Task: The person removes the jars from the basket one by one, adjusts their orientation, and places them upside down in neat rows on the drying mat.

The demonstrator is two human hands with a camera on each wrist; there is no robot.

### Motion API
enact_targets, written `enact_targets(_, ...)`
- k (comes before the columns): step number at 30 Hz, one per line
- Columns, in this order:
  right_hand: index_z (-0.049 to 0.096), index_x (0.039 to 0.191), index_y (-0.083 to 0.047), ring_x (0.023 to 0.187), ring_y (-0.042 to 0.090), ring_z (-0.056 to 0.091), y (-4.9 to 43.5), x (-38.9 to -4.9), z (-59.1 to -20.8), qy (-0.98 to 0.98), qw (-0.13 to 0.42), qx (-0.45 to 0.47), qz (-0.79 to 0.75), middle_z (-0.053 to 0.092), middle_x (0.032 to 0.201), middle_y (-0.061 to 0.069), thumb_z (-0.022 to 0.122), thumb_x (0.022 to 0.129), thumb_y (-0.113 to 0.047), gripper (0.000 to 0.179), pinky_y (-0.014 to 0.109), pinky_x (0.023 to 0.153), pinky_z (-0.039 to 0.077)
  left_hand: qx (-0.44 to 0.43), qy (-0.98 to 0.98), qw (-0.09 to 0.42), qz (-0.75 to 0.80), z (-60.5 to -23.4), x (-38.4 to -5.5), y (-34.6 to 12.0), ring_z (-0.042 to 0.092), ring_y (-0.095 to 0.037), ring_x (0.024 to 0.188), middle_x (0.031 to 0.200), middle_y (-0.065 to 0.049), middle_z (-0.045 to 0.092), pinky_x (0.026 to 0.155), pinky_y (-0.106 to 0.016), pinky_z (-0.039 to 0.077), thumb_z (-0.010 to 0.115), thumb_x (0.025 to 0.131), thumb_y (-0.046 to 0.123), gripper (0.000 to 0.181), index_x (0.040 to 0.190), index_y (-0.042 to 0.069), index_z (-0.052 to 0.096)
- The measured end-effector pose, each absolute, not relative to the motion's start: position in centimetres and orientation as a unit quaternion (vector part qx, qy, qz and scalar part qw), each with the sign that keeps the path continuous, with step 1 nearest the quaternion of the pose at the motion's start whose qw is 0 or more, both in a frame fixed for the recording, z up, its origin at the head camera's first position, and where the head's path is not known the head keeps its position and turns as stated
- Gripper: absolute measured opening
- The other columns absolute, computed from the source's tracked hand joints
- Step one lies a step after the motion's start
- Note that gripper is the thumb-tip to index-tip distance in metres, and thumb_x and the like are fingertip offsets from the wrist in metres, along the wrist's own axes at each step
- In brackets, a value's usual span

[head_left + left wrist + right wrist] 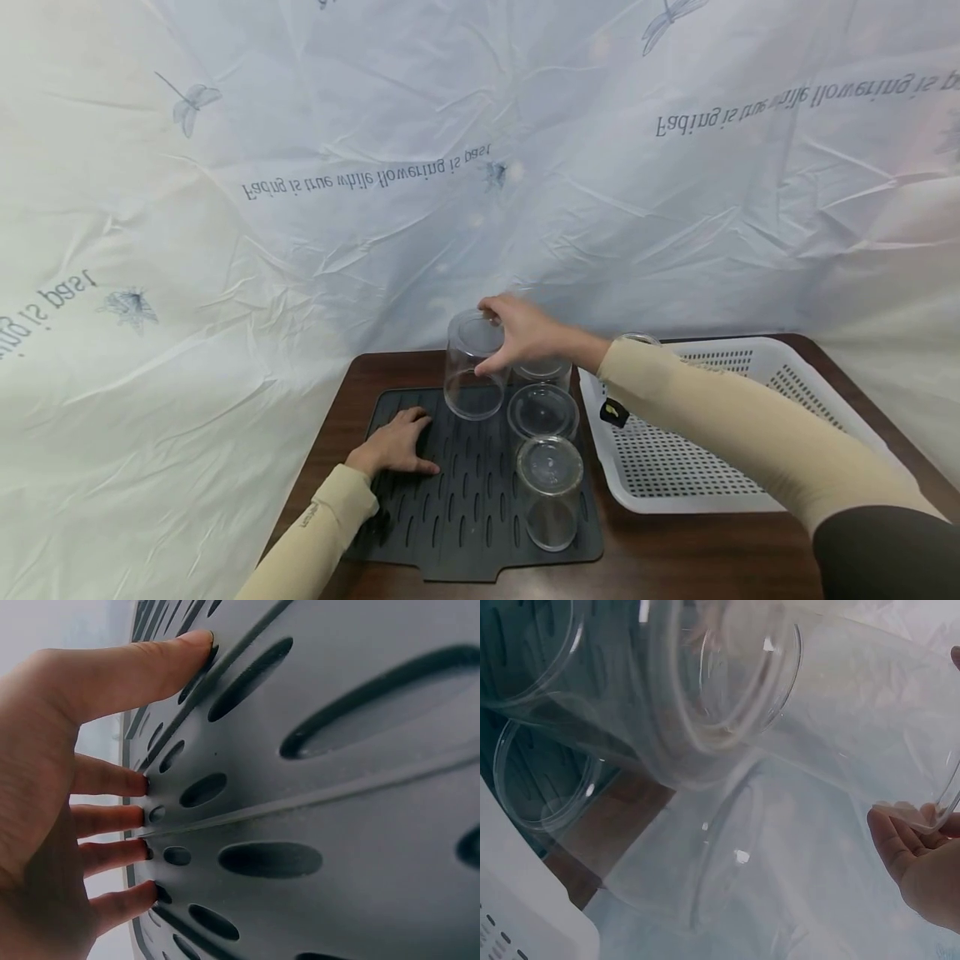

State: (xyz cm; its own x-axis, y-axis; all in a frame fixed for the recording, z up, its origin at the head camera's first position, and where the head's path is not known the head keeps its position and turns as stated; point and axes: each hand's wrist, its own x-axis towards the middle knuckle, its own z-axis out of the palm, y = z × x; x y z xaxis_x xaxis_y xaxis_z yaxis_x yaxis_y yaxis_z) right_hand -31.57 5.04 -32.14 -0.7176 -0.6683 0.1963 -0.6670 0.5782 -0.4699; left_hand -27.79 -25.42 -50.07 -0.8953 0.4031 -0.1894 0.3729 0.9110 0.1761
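Observation:
My right hand [528,332] grips a clear cylindrical jar [461,375] around its upper end, above the far part of a black slotted drying mat [461,542]. In the right wrist view the fingers [907,847] curl at one end of that jar, and its wide rim points away from the hand. My left hand [393,446] rests on the mat's left side, fingers spread and fingertips touching the surface [262,787]. To the right of the held jar, a front jar [551,475], a middle jar [543,410] and a partly hidden rear jar [555,371] stand in a row on the mat.
A white perforated basket [690,504] sits right of the mat, with my right forearm crossing over it. Behind the forearm shows a clear round rim [639,339]. The brown wooden table [675,558] backs onto a white printed sheet [375,242].

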Motion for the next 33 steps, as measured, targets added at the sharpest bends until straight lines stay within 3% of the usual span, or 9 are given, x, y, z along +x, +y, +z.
enact_targets(7, 0.038, 0.146, -0.003, 0.123, 0.029, 0.052, 4.4, -31.7, -33.2, 0.891, 0.038, -0.367, -0.265, 0.047, 0.137, 0.016, 0.082, 0.070, -0.053, 0.101, 0.042, 0.095, 0.051, 0.187, 0.973, 0.119, 0.060, -50.2, -27.8, -25.1, 0.033, -0.035, 0.142, 0.155, -0.014, 0.034, 0.104, -0.056, 0.042, 0.074, 0.074, 0.064, 0.097, 0.147, 0.007, 0.043)
enact_targets(33, 0.029, 0.150, -0.004, 0.117, 0.026, 0.051, 3.6, -31.4, -35.6, 0.905, 0.081, -0.363, -0.207, 0.038, 0.144, 0.018, 0.078, 0.073, -0.051, 0.103, 0.041, 0.092, 0.049, 0.201, 0.972, 0.109, 0.058, -50.3, -27.7, -25.3, 0.033, -0.036, 0.142, 0.154, -0.016, 0.035, 0.105, -0.056, 0.041, 0.075, 0.074, 0.064, 0.099, 0.146, 0.005, 0.043)
